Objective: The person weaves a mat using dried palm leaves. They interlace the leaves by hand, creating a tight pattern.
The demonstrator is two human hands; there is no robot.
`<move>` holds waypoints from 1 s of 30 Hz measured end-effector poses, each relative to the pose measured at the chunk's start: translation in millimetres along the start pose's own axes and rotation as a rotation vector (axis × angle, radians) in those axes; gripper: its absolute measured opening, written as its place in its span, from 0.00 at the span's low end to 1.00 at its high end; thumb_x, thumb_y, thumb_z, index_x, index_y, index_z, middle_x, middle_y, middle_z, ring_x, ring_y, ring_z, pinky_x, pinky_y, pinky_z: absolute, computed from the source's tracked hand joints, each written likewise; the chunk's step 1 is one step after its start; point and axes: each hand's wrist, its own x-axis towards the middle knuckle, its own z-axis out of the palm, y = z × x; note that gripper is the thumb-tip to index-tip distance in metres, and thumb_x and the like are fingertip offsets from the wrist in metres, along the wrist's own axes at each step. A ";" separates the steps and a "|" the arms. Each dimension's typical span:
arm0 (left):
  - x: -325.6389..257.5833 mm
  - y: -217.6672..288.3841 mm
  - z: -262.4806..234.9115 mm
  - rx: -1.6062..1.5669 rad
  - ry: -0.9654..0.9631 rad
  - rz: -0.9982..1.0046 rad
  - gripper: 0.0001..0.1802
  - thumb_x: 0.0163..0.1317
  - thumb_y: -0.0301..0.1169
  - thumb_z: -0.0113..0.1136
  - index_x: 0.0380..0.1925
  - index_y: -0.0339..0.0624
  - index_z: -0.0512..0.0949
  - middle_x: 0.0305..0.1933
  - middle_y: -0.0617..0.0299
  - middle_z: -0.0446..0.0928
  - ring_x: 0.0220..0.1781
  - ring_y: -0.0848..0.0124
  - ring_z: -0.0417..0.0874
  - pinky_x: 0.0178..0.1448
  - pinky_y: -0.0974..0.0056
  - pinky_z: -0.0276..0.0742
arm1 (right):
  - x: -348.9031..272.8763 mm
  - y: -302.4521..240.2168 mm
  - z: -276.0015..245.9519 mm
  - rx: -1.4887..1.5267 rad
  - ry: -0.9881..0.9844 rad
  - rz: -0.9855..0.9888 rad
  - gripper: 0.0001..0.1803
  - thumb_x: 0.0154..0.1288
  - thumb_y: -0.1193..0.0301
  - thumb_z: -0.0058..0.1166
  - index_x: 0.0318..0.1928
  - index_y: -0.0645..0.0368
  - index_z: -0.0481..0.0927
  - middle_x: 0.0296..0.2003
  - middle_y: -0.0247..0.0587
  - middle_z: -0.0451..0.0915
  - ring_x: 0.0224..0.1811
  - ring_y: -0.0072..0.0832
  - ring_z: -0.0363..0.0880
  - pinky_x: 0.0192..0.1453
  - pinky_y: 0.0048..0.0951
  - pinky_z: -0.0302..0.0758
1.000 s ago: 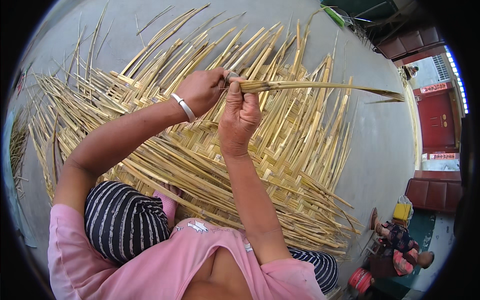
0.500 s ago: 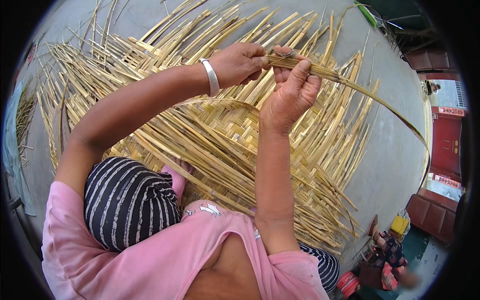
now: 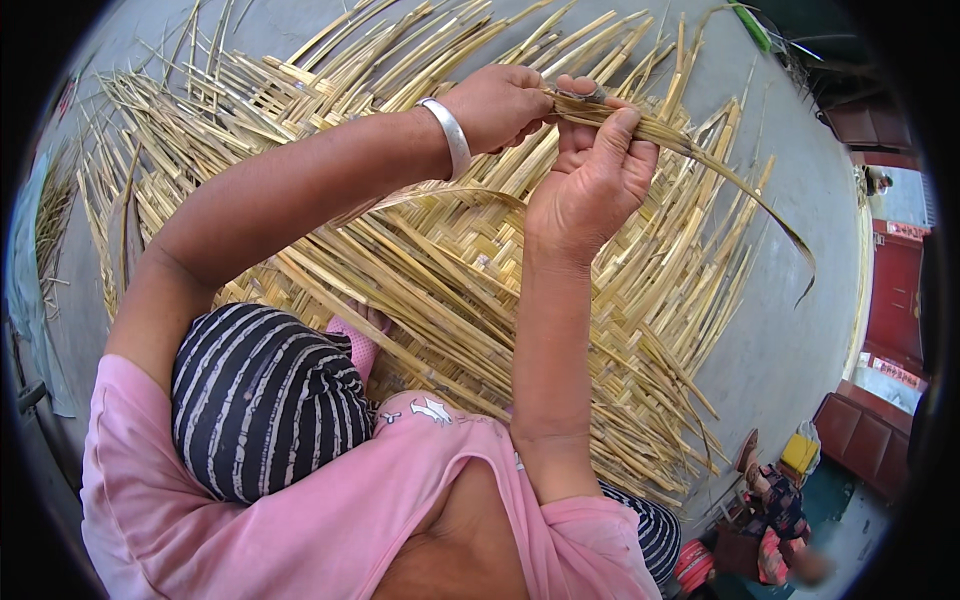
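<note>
Out over the far part of a half-woven mat [image 3: 470, 255], both my hands hold one long, dry, yellow-brown leafy reed strip [image 3: 660, 132]. My left hand [image 3: 500, 105], with a silver bangle on its wrist, is closed on the strip's left end. Beside it, my right hand [image 3: 595, 180] pinches the strip between thumb and fingers, palm turned up. Something grey is wrapped on one of its fingers. Past my right hand the strip's thin tail curves down to the right. Loose reed splints stick out all around the mat's woven middle.
I squat on the mat, my knee [image 3: 270, 400] in striped cloth. At the far left lies a pile of thin stalks [image 3: 55, 220] beside a pale plastic sheet [image 3: 30, 290]. Another person [image 3: 780, 510] sits at the lower right near a yellow bag [image 3: 800, 452]. Red doors [image 3: 895, 300] stand at the right.
Both hands have shifted slightly to the right, still gripping the strip. The strip's tail has swung in and now ends nearer, and its leafy part looks more spread at my fingers.
</note>
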 end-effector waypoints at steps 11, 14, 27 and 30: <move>-11.0 -10.6 -0.7 0.354 -0.078 0.421 0.10 0.65 0.33 0.52 0.34 0.37 0.73 0.19 0.66 0.67 0.20 0.78 0.66 0.24 0.70 0.62 | 5.0 -13.4 -22.3 0.183 0.036 0.149 0.09 0.72 0.67 0.40 0.40 0.60 0.67 0.37 0.48 0.79 0.41 0.36 0.81 0.46 0.35 0.81; -9.3 -11.2 0.6 0.699 0.081 0.498 0.09 0.62 0.32 0.53 0.36 0.38 0.75 0.23 0.57 0.73 0.24 0.66 0.71 0.30 0.61 0.68 | -3.1 -12.2 -16.9 0.116 0.005 0.097 0.09 0.72 0.67 0.40 0.40 0.60 0.67 0.37 0.48 0.79 0.41 0.35 0.81 0.47 0.34 0.80; 46.9 14.0 -14.7 0.391 0.415 0.382 0.12 0.55 0.32 0.49 0.29 0.34 0.76 0.24 0.50 0.77 0.27 0.59 0.77 0.35 0.57 0.72 | -7.4 -59.5 -7.1 0.066 -0.168 -0.119 0.12 0.71 0.64 0.43 0.38 0.62 0.70 0.30 0.50 0.80 0.29 0.35 0.82 0.34 0.34 0.82; 75.7 44.5 -87.7 -0.049 0.401 0.523 0.07 0.56 0.31 0.56 0.22 0.42 0.75 0.16 0.64 0.70 0.13 0.76 0.67 0.14 0.70 0.60 | -24.3 -65.9 -13.4 -0.206 -0.092 -0.336 0.13 0.71 0.64 0.42 0.39 0.64 0.68 0.29 0.53 0.80 0.26 0.35 0.81 0.33 0.31 0.81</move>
